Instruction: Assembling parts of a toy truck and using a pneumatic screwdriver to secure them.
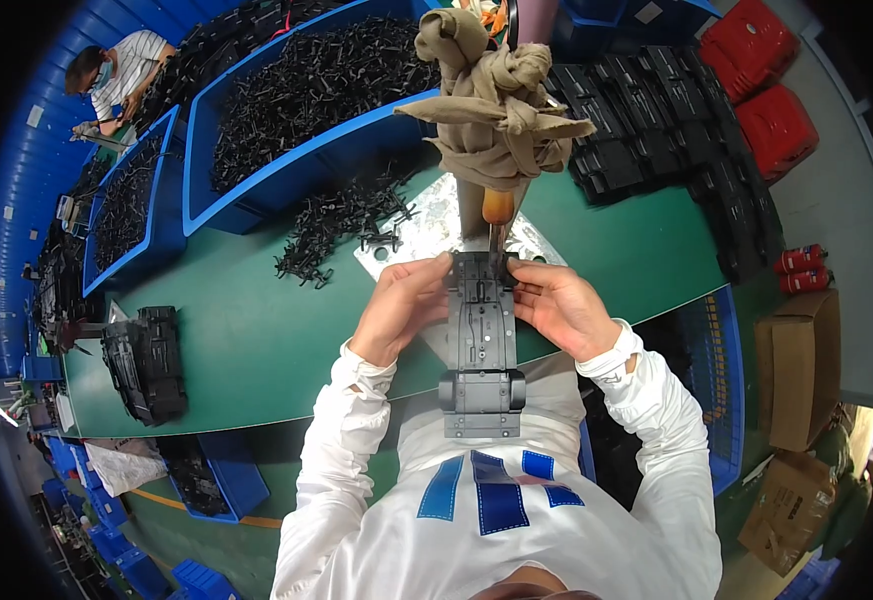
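Observation:
A long black plastic chassis-like part [481, 335] lies lengthwise before me, its near end reaching past the table edge toward my body. My left hand [399, 305] is closed on its far left edge, thumb and fingers pinching it. On the opposite edge my right hand [559, 303] grips the same end. Above that end stands a tool wrapped in knotted beige cloth [504, 110]. Below the cloth, an amber collar [497, 207] and a metal shaft come down to the part; whether the tip touches it I cannot tell. A shiny metal plate [416, 232] lies beneath.
Small black clips [341, 220] are heaped on the green table [236, 330], beside a large blue bin [256, 205] full of them. Stacked black parts [646, 120] stand far right, others [146, 365] at left. A person [126, 75] sits far left. Cardboard boxes [798, 370] are at right.

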`<move>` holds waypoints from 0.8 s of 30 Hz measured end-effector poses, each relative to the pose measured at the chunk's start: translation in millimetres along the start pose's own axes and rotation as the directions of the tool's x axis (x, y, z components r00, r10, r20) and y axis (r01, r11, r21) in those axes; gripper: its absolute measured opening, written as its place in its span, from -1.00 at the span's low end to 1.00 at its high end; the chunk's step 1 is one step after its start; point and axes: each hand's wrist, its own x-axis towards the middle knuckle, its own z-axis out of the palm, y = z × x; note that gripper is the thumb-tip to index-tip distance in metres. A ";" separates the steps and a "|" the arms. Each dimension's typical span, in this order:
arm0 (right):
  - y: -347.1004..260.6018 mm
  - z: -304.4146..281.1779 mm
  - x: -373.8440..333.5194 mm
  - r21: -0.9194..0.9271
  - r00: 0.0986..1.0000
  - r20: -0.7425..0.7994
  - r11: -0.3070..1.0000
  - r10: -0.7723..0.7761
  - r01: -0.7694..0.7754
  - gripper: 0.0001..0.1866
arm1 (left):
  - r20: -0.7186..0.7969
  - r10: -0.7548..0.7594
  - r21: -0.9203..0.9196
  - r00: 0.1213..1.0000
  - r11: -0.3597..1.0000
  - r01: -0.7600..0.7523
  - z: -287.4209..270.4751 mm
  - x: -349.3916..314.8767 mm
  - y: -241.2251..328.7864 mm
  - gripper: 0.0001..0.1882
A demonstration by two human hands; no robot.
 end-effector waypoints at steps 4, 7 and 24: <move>1.0 -0.8 3.7 0.008 1.000 0.007 1.000 -0.007 0.007 -0.76 | -0.001 0.008 -0.009 1.000 1.000 -0.008 -3.9 2.5 -0.1 -0.69; 0.6 -0.2 3.7 0.016 1.000 -0.002 1.000 -0.012 0.012 -0.77 | 0.004 0.011 -0.017 1.000 1.000 -0.011 -4.3 3.7 0.2 -0.68; 0.9 3.8 5.8 0.038 1.000 0.006 0.999 -0.018 0.017 -0.77 | 0.029 0.022 -0.065 0.999 0.998 -0.020 -6.5 5.6 -1.0 -0.72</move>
